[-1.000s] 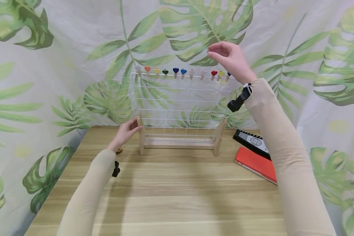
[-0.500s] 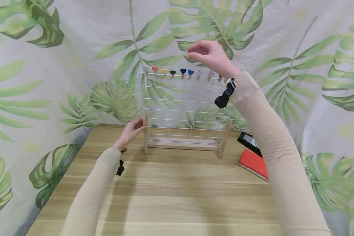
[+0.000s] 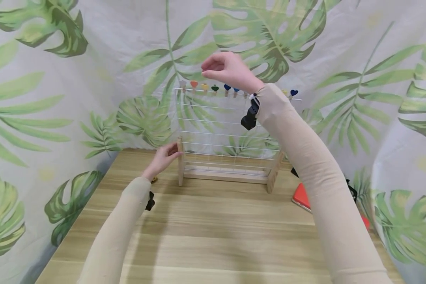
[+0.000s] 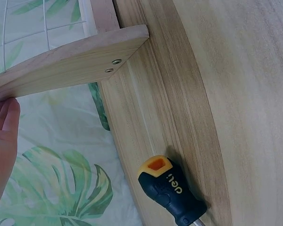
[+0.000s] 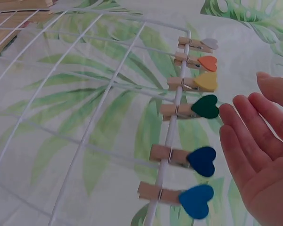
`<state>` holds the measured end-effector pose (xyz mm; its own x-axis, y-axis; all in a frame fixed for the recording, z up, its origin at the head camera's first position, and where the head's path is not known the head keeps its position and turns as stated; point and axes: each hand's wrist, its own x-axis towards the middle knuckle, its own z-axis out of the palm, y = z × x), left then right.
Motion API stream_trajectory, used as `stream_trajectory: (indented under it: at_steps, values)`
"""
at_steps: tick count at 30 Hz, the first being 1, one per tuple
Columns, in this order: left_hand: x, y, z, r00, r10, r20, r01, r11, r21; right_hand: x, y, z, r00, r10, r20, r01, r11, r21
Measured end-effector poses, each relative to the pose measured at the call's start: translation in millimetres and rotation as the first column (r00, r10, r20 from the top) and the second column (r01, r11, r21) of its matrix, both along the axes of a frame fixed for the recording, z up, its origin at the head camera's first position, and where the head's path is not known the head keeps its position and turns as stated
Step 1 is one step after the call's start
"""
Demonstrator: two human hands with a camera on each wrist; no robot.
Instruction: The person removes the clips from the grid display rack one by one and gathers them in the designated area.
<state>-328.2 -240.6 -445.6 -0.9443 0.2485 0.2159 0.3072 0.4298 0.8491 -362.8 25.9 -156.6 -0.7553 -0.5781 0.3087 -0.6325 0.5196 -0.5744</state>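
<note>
A white wire grid rack stands upright in a wooden stand (image 3: 227, 175) on the table. My left hand (image 3: 160, 158) holds the stand's left post (image 4: 70, 66), thumb in front and fingers reaching behind. Along the top wire sits a row of small wooden clips with heart heads, among them an orange heart clip (image 5: 207, 63), a green heart clip (image 5: 205, 107) and a light blue heart clip (image 5: 197, 201). Above this row hovers my right hand (image 3: 230, 70), fingers loosely bent and holding nothing. In the right wrist view its fingertips (image 5: 226, 115) are right beside the green heart.
A screwdriver (image 4: 172, 188) with a black and yellow handle lies on the table left of the stand. On the right, a flat red case (image 3: 301, 196) is partly hidden by my right sleeve (image 3: 316, 169). A leaf-patterned cloth (image 3: 103, 90) hangs behind the table.
My right hand has moved left along the top of the rack, from the red and yellow clips toward the orange and green ones. My left hand stays on the post. The view has shifted slightly.
</note>
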Motion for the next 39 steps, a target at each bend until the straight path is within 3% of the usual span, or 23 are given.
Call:
stream_trajectory:
  at_steps: [11,22,27,34,39]
  values:
    - [-11.5,-6.0,-18.4,0.999,0.018,-0.037,-0.018,1.0,0.002,-6.0,-30,-8.3,0.998,0.056,-0.009,-0.055,0.997,0.056]
    - [-10.7,-6.4,-17.4,0.999,0.014,-0.032,-0.014,1.0,0.009,-11.8,-50,-12.0,0.994,0.059,-0.094,-0.042,0.985,0.168]
    - [-7.6,-3.9,-11.8,1.0,0.016,-0.005,-0.016,1.0,0.009,-13.1,-55,-14.6,0.991,0.071,-0.111,-0.052,0.985,0.165]
    - [12.9,4.6,16.1,1.0,0.004,0.015,-0.004,1.0,-0.015,-13.1,-60,-17.7,0.99,0.042,-0.135,-0.022,0.989,0.144]
    - [14.1,4.5,17.2,1.0,0.007,0.004,-0.007,1.0,-0.003,-10.2,-64,-19.2,0.987,0.007,-0.163,0.013,0.993,0.119]
